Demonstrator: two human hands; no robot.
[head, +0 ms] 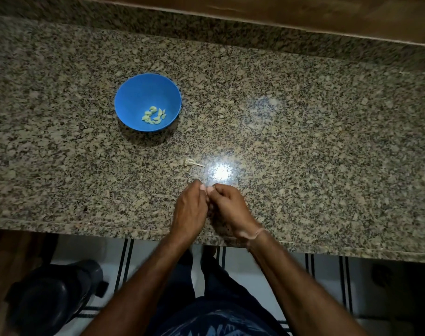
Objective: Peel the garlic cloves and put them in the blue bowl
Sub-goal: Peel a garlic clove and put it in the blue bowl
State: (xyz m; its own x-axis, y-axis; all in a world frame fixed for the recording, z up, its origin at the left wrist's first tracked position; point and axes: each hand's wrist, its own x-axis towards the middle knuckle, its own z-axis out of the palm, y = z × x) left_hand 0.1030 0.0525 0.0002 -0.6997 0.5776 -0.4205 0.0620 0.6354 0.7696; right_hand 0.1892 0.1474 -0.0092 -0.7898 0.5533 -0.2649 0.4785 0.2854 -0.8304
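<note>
Speckled granite counter [303, 141] carries a blue bowl [143, 93] upper left and a garlic stem scrap [192, 163] near centre

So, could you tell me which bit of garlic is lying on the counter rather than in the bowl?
The dry stem piece, alone on the counter just beyond the hands; the peeled cloves all sit inside the blue bowl.

**Colours and Patterns on the Counter**

A speckled pattern of tan, grey and black is being shown by the granite countertop [303, 132], broken by a white glare patch near the centre. A solid bright blue is being displayed by the bowl [134, 98] at ten o'clock, and pale yellow-green by the peeled garlic cloves [154, 115] inside it. A dry beige is being shown by the garlic stem scrap [191, 163]. White floor tiles [255, 265] at six o'clock are being crossed by dark stripes.
</note>
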